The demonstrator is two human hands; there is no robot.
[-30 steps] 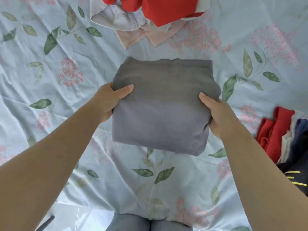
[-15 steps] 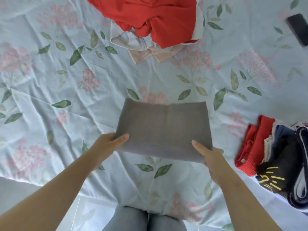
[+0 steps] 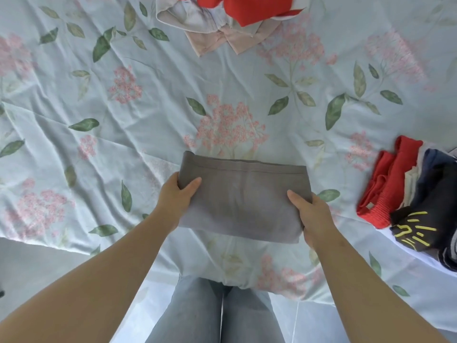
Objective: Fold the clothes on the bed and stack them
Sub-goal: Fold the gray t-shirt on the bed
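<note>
Head view: folded grey garment [image 3: 243,206] sits between the two hands, just beyond the person's legs [image 3: 197,315]. Left hand [image 3: 178,195] clamps its left edge, thumb on top, fingers tucked under and hidden. Right hand [image 3: 312,216] clamps the right edge by the near corner with the same thumb-over grip. Gripping both sides likely keeps the layers from sliding apart, so the bundle moves as one flat block. Can't tell if it rests on the bedsheet [image 3: 111,115] or is held just off it. Stack [image 3: 405,194] of folded clothes, red and dark pieces, lies on the sheet well to the right of the right hand. That is probably where this one goes, so folding looks done and stacking is the step in hand. Unfolded pile [image 3: 237,18], red and pale pink, lies far beyond both hands, out of the working space, not yet folded. Risk: the top layer flops open on the way over to the stack.
</note>
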